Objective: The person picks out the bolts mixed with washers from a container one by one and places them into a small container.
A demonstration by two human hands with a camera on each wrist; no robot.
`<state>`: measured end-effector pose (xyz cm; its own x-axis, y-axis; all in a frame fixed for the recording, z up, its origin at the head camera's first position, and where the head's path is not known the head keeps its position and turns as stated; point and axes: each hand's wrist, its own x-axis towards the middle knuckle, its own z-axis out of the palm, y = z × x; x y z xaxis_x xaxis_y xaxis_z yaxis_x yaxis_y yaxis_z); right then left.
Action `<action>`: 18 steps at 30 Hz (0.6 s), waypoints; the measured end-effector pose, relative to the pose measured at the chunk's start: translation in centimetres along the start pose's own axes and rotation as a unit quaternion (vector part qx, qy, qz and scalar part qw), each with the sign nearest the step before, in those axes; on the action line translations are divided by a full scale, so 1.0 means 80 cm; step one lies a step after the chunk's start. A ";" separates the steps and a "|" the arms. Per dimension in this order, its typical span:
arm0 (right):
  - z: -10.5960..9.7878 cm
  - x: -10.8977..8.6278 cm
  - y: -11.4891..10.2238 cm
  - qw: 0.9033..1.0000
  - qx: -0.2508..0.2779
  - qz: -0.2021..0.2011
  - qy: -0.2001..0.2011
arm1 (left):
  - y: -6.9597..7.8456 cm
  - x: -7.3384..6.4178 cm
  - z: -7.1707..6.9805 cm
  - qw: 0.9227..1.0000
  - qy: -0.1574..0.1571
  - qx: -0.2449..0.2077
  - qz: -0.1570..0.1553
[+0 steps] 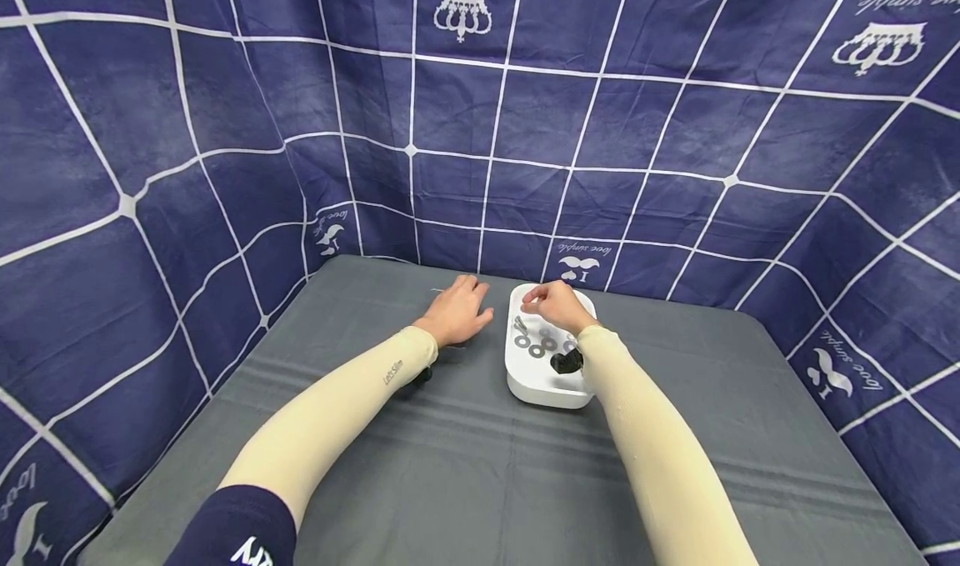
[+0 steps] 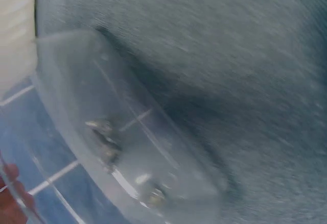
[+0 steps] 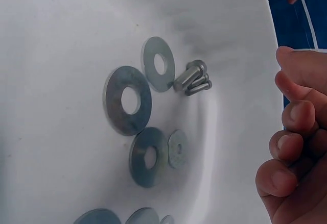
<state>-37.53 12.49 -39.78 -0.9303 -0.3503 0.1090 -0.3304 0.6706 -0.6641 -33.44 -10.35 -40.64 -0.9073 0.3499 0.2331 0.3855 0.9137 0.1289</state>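
My right hand [image 1: 558, 306] is over the far end of a white tray [image 1: 551, 393]. Its fingers [image 3: 287, 145] are curled, thumb and index tip close together; whether something small is between them is hidden. Flat metal washers [image 3: 129, 100] and a few short metal pins or bolts [image 3: 193, 77] lie in the tray. Left of the tray, my left hand [image 1: 455, 309] is low over the table, fingers loosely extended. A clear plastic container [image 2: 84, 86] with small metal parts [image 2: 106, 141] shows, blurred, beside that hand in the left wrist view.
A grey cloth covers the table [image 1: 465, 483]. Behind and at both sides hangs a blue curtain [image 1: 637, 124] with white grid lines, close to the table's far edge. Something black [image 1: 566, 361] at the right wrist overlaps the view of the tray.
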 end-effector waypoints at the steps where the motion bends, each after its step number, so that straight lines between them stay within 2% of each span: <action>1: 0.000 0.000 0.001 1.000 0.000 0.001 -0.001 | 0.003 0.002 -0.001 1.000 -0.004 -0.001 0.002; 18: 0.005 -0.012 0.027 1.000 0.002 0.024 0.014 | 0.044 0.017 0.007 0.999 -0.046 0.002 0.018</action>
<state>-37.29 14.03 -41.65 -0.9495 -0.2982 0.0976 -0.2840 0.6843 -0.6716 -33.42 -6.57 -40.38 -0.9042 0.4006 0.1484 0.4183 0.9006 0.1177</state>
